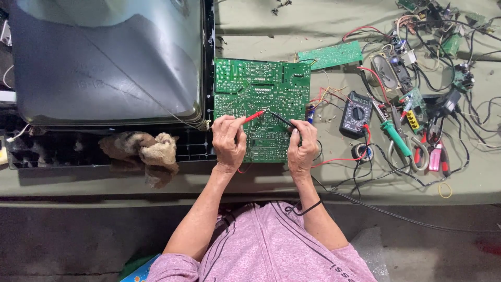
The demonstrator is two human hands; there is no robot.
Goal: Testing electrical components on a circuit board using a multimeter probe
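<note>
An electronics repair workshop is showing here: a green circuit board (262, 107) is lying on a cloth-covered bench (271, 180), beside a digital multimeter (356, 113), a picture tube (104, 60), screwdrivers (395, 137) and tangled wires (459, 99).

Both our forearms reach forward from the body, bare below pushed-up sleeves, converging slightly. Our left hand (228, 142) lies knuckles up, fingers curled in a pinch grip, wrist straight. Our right hand (302, 146) mirrors it close beside, fingers curled and pinched likewise, a dark band around that forearm.
</note>
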